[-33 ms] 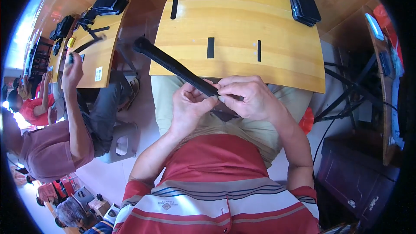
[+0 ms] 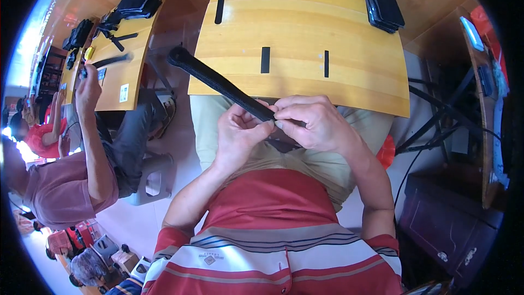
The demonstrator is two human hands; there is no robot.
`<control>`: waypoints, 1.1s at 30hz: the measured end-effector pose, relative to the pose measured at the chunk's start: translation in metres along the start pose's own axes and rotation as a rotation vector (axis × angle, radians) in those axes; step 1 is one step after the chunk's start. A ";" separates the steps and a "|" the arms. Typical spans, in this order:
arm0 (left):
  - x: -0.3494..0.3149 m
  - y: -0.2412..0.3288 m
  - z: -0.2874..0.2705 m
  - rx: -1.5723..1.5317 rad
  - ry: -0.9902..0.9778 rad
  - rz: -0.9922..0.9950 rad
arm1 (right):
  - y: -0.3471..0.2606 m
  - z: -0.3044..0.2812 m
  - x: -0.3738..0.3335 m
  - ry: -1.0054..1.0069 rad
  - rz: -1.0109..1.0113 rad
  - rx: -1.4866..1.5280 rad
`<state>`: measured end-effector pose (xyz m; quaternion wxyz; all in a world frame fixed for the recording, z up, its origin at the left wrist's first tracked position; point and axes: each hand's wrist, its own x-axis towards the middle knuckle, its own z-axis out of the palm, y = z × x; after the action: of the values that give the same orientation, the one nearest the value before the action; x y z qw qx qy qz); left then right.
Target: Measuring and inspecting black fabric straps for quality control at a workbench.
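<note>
A long black fabric strap [image 2: 218, 84] with a rounded far end slants up and left from my fingers, over the near edge of the table. My left hand [image 2: 237, 134] pinches its near end between thumb and fingers. At that same end, my right hand [image 2: 311, 120] is closed, thumb and fingertips pressed together beside the left thumb. Both hands are just off the table edge, above my lap. What lies under the right fingertips is hidden.
The wooden table [image 2: 295, 27] bears a long black strap [image 2: 220, 3], two short black strips [image 2: 265, 60] [image 2: 326, 64] and a stack of black fabric pieces [image 2: 382, 3]. At left, a person's hand [image 2: 87, 90] holds a black strip beside another table [image 2: 117, 71].
My hands and the strap look the same. The neighbouring person's hand has shifted slightly left, and the far end of their black strip sits a little lower.
</note>
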<state>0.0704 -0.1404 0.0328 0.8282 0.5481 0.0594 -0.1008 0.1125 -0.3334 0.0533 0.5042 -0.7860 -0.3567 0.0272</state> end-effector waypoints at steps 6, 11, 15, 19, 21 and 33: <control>0.000 -0.004 -0.001 0.068 0.021 0.039 | -0.004 0.008 0.001 -0.028 -0.074 -0.244; 0.001 0.000 0.000 0.156 0.059 0.092 | -0.006 0.017 0.002 0.077 -0.188 -0.471; 0.000 0.008 0.002 0.115 0.064 0.074 | -0.005 0.030 0.002 0.205 -0.217 -0.513; -0.001 0.009 0.003 0.098 0.083 0.096 | -0.001 0.035 -0.002 0.306 -0.310 -0.589; 0.000 0.008 0.003 0.097 0.085 0.084 | 0.002 0.034 -0.005 0.269 -0.300 -0.605; 0.008 0.026 -0.008 0.287 -0.148 -0.069 | 0.004 0.018 0.006 0.013 -0.434 -0.642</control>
<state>0.0844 -0.1237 0.0513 0.7396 0.6494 0.0022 -0.1767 0.1114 -0.3169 0.0426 0.2286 -0.8102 -0.5020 -0.1985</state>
